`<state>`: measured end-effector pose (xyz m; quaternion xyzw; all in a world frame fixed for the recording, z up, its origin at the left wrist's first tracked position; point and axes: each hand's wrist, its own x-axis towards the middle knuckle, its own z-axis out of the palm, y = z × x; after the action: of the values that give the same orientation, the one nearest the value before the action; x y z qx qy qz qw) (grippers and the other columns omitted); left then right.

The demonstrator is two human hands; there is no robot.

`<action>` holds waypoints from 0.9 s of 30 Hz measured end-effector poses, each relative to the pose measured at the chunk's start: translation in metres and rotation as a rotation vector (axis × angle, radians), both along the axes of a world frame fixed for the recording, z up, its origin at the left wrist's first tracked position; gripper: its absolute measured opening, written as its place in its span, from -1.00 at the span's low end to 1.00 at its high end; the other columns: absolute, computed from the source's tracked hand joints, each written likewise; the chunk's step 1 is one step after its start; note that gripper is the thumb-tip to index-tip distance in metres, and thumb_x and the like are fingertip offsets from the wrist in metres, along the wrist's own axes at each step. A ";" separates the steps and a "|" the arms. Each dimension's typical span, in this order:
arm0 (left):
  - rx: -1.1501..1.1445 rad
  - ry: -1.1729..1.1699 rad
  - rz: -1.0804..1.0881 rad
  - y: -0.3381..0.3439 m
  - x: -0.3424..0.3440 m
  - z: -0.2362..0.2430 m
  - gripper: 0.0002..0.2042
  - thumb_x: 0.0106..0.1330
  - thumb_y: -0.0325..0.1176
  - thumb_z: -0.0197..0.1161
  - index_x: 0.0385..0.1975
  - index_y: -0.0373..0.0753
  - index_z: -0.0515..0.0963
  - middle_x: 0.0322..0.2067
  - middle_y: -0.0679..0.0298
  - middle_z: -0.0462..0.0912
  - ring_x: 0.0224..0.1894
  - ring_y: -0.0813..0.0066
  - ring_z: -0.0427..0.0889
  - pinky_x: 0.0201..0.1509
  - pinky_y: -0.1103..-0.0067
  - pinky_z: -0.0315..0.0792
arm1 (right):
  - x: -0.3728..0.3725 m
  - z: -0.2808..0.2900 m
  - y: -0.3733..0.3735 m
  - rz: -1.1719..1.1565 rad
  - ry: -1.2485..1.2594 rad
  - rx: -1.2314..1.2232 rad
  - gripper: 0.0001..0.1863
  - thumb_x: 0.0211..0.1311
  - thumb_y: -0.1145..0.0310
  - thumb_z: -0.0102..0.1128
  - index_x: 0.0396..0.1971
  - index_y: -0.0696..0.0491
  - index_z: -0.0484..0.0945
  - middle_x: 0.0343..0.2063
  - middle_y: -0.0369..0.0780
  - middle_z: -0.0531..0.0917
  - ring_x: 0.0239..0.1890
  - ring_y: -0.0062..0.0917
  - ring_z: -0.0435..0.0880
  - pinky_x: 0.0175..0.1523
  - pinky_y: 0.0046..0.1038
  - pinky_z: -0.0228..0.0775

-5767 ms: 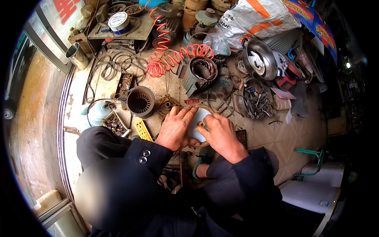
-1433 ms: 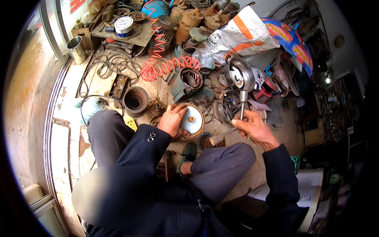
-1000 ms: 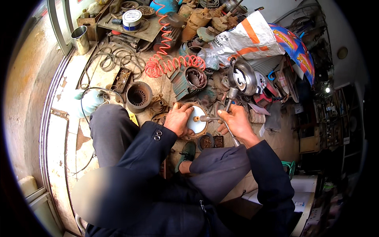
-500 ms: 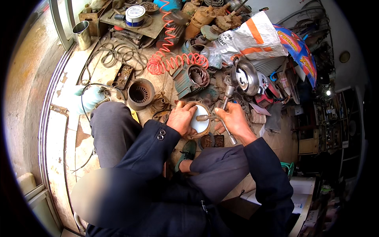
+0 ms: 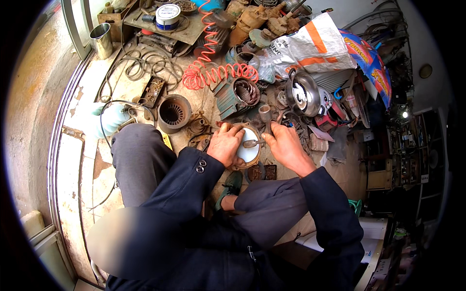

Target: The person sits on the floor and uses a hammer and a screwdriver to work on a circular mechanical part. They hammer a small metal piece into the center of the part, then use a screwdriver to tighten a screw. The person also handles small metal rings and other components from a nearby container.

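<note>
My right hand (image 5: 288, 147) is closed around a three-armed socket wrench (image 5: 265, 114). One of its sockets points up away from me, and another lies over the pale disc; the rest is hidden by my fingers. Beneath it is a round, brown-rimmed metal part (image 5: 256, 159) with a smooth pale-blue disc (image 5: 248, 153) inside. My left hand (image 5: 226, 145) curls over the left side of this part, thumb and fingers gripping its edge. Whether the socket sits on a nut cannot be made out.
Beyond my hands stand a finned green motor housing (image 5: 231, 101) and a round motor core (image 5: 174, 114). A coiled red air hose (image 5: 221, 75) lies behind them. At right are a steel pan (image 5: 305, 94) and a white sack (image 5: 310, 51). A small tray (image 5: 270, 171) is near my foot.
The wrench has turned in my right hand: its far socket has swung left, and its near end is no longer visible. My left hand keeps its hold on the round part.
</note>
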<state>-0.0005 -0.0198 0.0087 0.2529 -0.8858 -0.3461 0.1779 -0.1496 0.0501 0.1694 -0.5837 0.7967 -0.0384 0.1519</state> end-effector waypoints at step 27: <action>-0.051 -0.053 -0.012 0.000 0.004 0.011 -0.22 -0.16 -0.41 0.50 0.26 -0.20 0.50 0.36 0.14 0.41 0.35 -0.04 0.38 0.34 0.17 0.39 | 0.021 0.014 0.028 0.414 0.473 -0.025 -0.79 0.14 0.52 0.23 -0.20 0.11 0.63 -0.40 0.02 0.67 -0.39 -0.13 0.77 -0.31 -0.13 0.61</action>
<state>0.0031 -0.0196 0.0200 0.2519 -0.9002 -0.3178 0.1587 -0.1286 0.0777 0.1835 -0.7281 0.6735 0.1206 -0.0404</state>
